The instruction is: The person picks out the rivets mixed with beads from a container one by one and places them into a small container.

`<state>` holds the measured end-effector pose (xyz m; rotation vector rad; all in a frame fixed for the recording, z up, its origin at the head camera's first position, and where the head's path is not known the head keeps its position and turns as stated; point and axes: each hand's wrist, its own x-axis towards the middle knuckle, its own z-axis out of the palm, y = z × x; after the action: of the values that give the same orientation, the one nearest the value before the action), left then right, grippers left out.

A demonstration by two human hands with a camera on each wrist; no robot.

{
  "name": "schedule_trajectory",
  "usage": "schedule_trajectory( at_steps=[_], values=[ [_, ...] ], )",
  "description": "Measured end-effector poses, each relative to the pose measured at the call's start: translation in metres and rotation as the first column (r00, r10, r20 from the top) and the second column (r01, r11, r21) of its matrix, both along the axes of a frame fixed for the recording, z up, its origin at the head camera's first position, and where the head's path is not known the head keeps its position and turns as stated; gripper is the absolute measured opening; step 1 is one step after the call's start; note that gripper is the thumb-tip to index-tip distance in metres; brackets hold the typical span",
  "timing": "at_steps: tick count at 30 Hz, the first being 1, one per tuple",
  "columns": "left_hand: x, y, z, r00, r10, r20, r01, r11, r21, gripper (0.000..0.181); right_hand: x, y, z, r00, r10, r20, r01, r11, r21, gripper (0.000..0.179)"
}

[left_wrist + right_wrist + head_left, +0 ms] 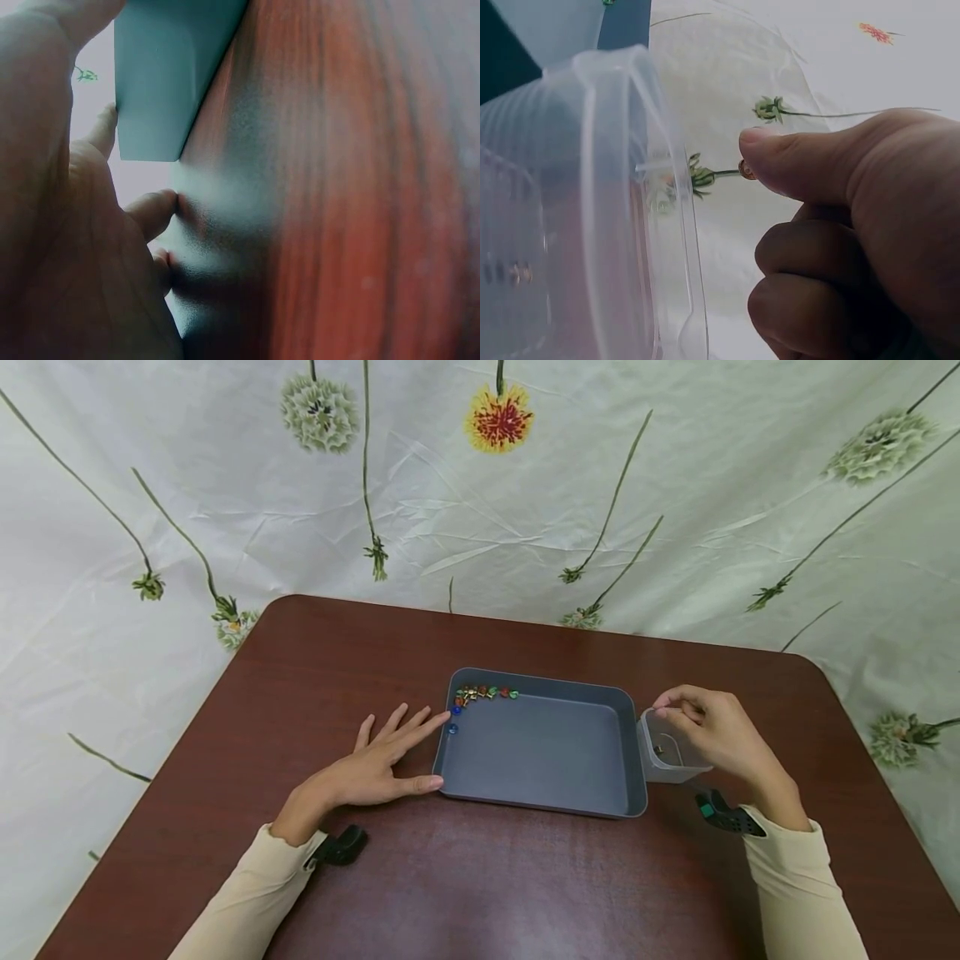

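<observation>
My left hand (366, 777) lies spread at the left side of a grey tray (540, 760), its thumb and index fingertip at the rim. In the left wrist view, other fingertips (154, 214) of it touch the table. Small shiny gold, red, green and blue pieces (472, 694) sit along the tray's far left corner. My right hand (720, 731) is above a clear plastic container (667, 774) and pinches a tiny round gold-coloured piece (747, 169) between thumb and finger, mostly covered. A small gold piece (520, 273) shows inside the container.
The container stands against the tray's right side on a dark red-brown wooden table (525, 877). A white cloth printed with flowers (450, 485) hangs behind the table. Each wrist wears a black band (729, 814).
</observation>
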<state>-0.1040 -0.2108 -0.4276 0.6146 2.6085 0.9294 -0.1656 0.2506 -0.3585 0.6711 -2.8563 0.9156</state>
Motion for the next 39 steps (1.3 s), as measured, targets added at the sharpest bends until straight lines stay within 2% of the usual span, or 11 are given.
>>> schedule_trajectory(
  at_steps=[8,14,39],
  values=[
    [0.001,0.0,0.0,1.0,0.003,0.001,-0.003,1.0,0.002,0.086,0.007,0.01,-0.004,0.999,-0.02,-0.03,0.02,1.0,-0.006,0.006],
    [0.0,0.0,0.0,1.0,0.003,0.002,-0.003,1.0,0.013,0.087,0.011,0.014,-0.006,0.999,-0.043,-0.007,0.042,0.999,-0.019,0.008],
    [-0.001,0.001,-0.001,1.0,0.004,0.001,-0.004,1.0,0.022,0.086,0.012,0.018,-0.008,0.999,-0.052,0.014,0.052,0.998,-0.024,0.008]
  ],
)
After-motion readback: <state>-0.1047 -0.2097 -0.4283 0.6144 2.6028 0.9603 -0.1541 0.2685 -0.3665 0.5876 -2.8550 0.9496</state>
